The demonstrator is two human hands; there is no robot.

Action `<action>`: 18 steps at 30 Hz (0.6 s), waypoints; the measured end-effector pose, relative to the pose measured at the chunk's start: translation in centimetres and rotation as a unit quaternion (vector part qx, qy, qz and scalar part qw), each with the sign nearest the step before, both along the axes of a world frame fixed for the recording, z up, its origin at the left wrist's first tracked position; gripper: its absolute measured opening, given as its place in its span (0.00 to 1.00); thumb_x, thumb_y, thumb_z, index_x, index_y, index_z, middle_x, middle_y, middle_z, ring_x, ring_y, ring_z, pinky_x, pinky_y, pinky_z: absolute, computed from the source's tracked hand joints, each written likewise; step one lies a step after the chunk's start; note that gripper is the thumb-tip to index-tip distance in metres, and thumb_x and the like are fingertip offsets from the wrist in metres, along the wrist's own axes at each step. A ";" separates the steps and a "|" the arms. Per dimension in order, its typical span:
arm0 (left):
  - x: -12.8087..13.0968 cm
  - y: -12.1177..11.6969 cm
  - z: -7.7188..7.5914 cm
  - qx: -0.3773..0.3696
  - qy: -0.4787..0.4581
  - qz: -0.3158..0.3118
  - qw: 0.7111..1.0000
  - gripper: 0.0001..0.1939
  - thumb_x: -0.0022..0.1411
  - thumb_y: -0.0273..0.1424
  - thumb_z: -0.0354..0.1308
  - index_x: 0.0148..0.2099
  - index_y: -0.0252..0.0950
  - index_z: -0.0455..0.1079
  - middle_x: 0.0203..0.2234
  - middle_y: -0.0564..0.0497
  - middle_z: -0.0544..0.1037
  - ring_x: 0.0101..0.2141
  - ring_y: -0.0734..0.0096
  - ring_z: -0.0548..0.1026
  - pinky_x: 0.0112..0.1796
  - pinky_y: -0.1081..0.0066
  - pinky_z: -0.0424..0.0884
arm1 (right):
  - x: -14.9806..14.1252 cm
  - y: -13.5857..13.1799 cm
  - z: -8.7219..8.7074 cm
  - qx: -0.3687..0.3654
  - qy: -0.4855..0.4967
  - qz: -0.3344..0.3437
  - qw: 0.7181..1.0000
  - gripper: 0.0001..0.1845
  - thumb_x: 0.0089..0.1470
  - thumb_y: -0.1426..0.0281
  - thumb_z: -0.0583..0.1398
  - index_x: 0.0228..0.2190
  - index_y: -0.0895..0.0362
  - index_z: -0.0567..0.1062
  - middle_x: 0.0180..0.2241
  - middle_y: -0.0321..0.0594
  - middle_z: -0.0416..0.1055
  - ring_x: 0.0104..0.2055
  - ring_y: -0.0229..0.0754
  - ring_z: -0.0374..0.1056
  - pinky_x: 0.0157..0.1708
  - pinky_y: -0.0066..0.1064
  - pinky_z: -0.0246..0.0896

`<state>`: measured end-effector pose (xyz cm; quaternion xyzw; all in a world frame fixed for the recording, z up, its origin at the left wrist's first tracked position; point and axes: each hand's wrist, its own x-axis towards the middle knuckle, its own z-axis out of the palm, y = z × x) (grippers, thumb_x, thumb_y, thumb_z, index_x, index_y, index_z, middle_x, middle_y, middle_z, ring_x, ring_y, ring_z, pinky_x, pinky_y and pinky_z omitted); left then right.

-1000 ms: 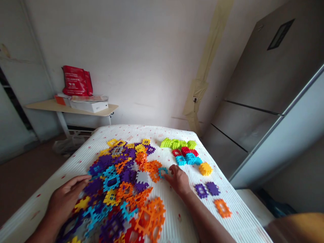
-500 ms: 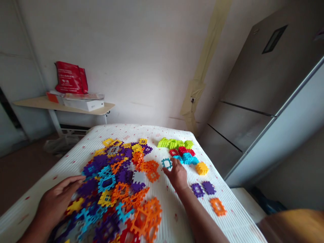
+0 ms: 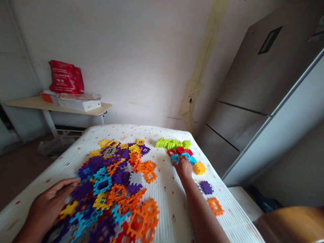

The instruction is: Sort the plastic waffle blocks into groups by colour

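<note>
From my remote place I see a plain off-white wall [image 3: 121, 67] with a long yellowish tape strip [image 3: 207, 47]; at right stands a tall grey metallic refrigerator [image 3: 243, 87], at left a beige-topped, white-legged table [image 3: 24, 102] above a brownish floor [image 3: 15, 148], in dim light

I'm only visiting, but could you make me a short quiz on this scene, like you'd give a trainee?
1. Which of the person's hands is at the blue pieces beside the red pieces?
2. True or false: the lime-green pieces lie farther from the person than the yellow stack.
3. What colour is the bag by the white box?
A. Green
B. Red
C. Yellow

Key:
1. The right hand.
2. True.
3. B.
</note>
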<state>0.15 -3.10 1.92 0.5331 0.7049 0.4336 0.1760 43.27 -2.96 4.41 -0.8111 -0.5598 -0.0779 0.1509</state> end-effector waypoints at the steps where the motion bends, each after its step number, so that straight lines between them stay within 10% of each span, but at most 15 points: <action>1: 0.0 0.0 0.0 -0.015 -0.020 -0.005 1.000 0.19 0.44 0.46 0.54 0.32 0.41 0.77 0.29 0.52 0.83 0.32 0.57 0.79 0.30 0.69 0.72 | 0.0 0.1 -0.1 0.003 -0.003 0.003 1.000 0.12 0.55 0.65 0.57 0.39 0.57 0.75 0.42 0.49 0.72 0.42 0.47 0.69 0.33 0.31 0.61; 18: 0.2 -0.1 0.6 -0.056 -0.106 -0.011 0.993 0.20 0.39 0.46 0.57 0.32 0.40 0.76 0.32 0.49 0.82 0.37 0.53 0.78 0.35 0.67 0.72 | -0.5 0.1 -0.1 -0.016 -0.016 -0.003 1.000 0.12 0.56 0.66 0.54 0.37 0.57 0.76 0.42 0.47 0.70 0.38 0.43 0.70 0.30 0.29 0.61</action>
